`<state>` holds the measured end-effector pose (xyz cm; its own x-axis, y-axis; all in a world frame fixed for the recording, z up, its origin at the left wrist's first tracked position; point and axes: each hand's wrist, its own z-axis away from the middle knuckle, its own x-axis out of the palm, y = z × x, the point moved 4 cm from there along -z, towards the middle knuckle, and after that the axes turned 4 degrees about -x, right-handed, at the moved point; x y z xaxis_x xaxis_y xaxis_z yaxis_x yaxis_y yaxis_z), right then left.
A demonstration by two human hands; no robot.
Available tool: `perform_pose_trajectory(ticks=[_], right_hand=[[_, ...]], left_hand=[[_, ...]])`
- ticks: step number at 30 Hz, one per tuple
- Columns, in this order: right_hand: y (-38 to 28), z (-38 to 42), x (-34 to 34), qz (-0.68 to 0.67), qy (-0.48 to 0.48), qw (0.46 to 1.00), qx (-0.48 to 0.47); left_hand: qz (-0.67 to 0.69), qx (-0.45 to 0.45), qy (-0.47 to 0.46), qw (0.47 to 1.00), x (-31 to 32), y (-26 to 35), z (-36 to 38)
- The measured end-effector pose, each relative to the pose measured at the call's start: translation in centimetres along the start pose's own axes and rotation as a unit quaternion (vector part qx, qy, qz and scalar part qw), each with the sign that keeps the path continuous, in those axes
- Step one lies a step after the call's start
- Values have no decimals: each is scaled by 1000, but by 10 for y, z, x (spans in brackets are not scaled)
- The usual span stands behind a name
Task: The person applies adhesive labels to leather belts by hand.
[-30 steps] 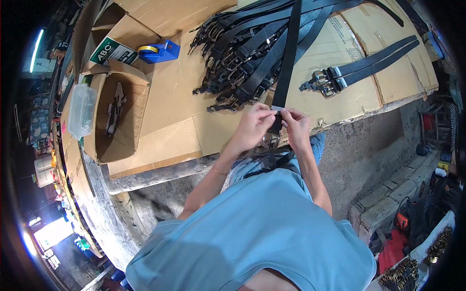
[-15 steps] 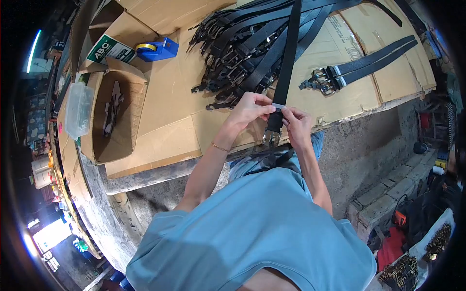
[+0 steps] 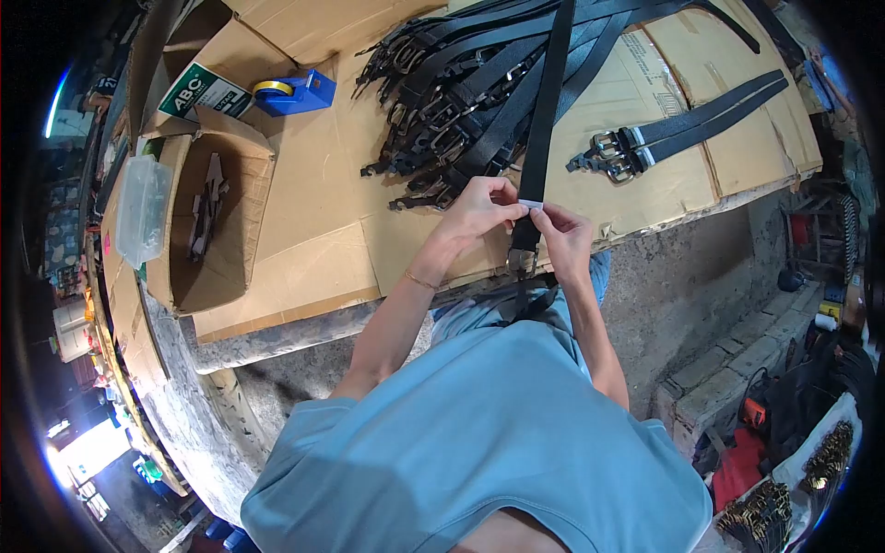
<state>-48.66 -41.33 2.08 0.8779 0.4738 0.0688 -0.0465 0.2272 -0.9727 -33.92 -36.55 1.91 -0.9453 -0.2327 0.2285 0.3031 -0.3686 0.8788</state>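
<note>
Black belt (image 3: 546, 129), its white band (image 3: 531, 204) pinched by both hands (image 3: 477, 207) (image 3: 566, 243), crosses heaped belts (image 3: 502, 136).

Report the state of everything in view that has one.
Left hand: pinching at white band
Right hand: pinching at white band
Held belt: extended, buckle at near end
White band: across held belt
Paired belts: white-banded, side by side
Belt pile: heaped
Cardboard box: open, scraps inside
Tape dispenser: loaded

The left hand (image 3: 479, 210) and the right hand (image 3: 567, 240) are very near each other, both in a pinching pose. The left forearm (image 3: 395, 318) slants forward and inward; the right forearm (image 3: 597, 336) reaches forward more steeply.
</note>
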Motion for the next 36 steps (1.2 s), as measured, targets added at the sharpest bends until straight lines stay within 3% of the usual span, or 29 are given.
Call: perform_pose_trajectory(ticks=[6, 8, 11, 13, 14, 15, 18, 20, 21, 22, 23, 24, 25, 27, 33, 35, 36], right_hand=[[-9, 3, -1, 61, 18, 998, -11], [2, 3, -2, 9, 33, 999, -23], [-17, 6, -9, 161, -56, 985, 37], [-79, 10, -8, 333, -33, 938, -90], [-107, 3, -3, 330, 26, 936, -116], [-129, -6, 11, 254, 41, 953, -161], [-162, -45, 118, 164, -179, 949, -203], [-149, -82, 206, 148, -301, 916, -219], [-124, -116, 243, 200, -341, 870, -294], [-99, -150, 279, 202, -332, 881, -268], [-79, -177, 312, 305, -289, 842, -338], [-54, -206, 340, 318, -254, 816, -409], [-30, -227, 362, 289, -231, 827, -423], [-25, -225, 385, 290, -236, 872, -315], [-42, -153, 362, 358, -208, 867, -278], [-34, -156, 348, 343, -217, 873, -271], [-34, -158, 345, 333, -276, 855, -285]], left_hand=[[-65, -6, -108, 992, -2, 10, -20], [-102, -32, -135, 985, -4, 5, -26], [-143, 15, -146, 979, -3, 3, -22], [-152, 60, -177, 970, -6, 2, -19], [-170, 108, -177, 963, -9, -2, -23], [-190, 153, -182, 953, -12, -7, -25], [-114, 153, -210, 959, -15, -19, -26], [-88, 174, -211, 958, -18, -14, -23], [-65, 193, -203, 958, -16, -17, -23], [-60, 198, -211, 955, -18, -11, -20], [-55, 203, -218, 953, -20, -5, -15], [-66, 198, -216, 954, -22, -5, -13], [-76, 193, -213, 955, -24, -6, -10], [-90, 205, -212, 951, -28, -11, -13], [-129, 290, -203, 926, -20, -49, -39], [-147, 333, -185, 913, -9, -68, -54], [-159, 357, -174, 904, -2, -76, -59]])
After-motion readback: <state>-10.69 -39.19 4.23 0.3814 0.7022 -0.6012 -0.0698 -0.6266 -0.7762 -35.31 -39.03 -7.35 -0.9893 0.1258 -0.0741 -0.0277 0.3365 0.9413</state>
